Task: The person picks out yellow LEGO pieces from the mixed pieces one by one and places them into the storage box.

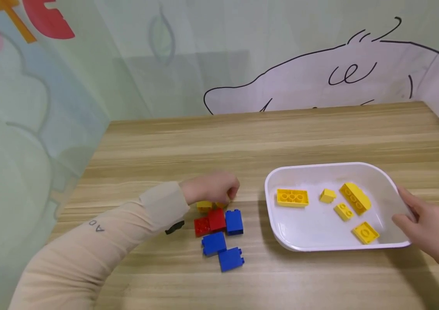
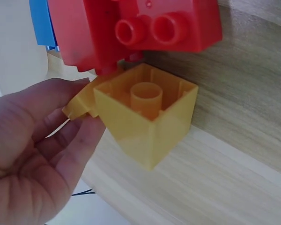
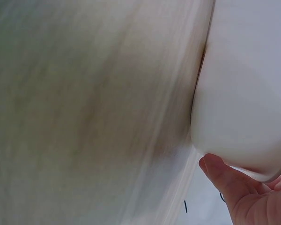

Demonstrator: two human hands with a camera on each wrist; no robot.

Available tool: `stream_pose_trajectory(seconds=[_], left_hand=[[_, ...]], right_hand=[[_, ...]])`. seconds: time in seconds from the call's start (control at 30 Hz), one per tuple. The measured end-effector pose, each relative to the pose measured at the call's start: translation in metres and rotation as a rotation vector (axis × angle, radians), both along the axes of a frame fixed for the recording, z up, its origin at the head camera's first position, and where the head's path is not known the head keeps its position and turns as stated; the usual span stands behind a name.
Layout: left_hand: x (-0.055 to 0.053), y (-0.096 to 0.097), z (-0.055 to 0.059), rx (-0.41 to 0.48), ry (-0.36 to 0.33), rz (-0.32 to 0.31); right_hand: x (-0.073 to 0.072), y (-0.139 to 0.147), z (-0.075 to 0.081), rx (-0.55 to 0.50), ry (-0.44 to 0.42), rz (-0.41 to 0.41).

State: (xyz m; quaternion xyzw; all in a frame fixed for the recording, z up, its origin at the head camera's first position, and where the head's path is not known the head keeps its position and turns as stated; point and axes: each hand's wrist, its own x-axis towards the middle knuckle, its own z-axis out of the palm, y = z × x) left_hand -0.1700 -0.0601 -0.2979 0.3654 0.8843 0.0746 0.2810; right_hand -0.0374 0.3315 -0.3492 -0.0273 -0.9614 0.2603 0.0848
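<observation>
My left hand pinches a small yellow toy brick between thumb and fingers. Right beside it on the table stands another yellow brick, its hollow underside facing up. Close by lie two red bricks and several blue bricks. My right hand grips the right end of a white tray, thumb at the rim; in the right wrist view its fingers hold the tray's outer edge. Inside the tray are several yellow bricks, among them a long one near its left wall.
A wooden table bears everything and ends at a back edge before a wall covering with cartoon drawings. A small black object lies just under the left sleeve. The tray's walls rise to the right of the loose bricks.
</observation>
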Motion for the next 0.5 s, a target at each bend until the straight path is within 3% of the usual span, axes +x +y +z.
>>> stream_pose_trajectory(seconds=[0.17, 0.5], left_hand=[[0.0, 0.0, 0.003, 0.005, 0.075, -0.056], [0.0, 0.001, 0.018, 0.058, 0.12, -0.089]], right_hand=[[0.001, -0.002, 0.001, -0.003, -0.017, -0.004], [0.0, -0.001, 0.0, 0.002, -0.008, 0.001]])
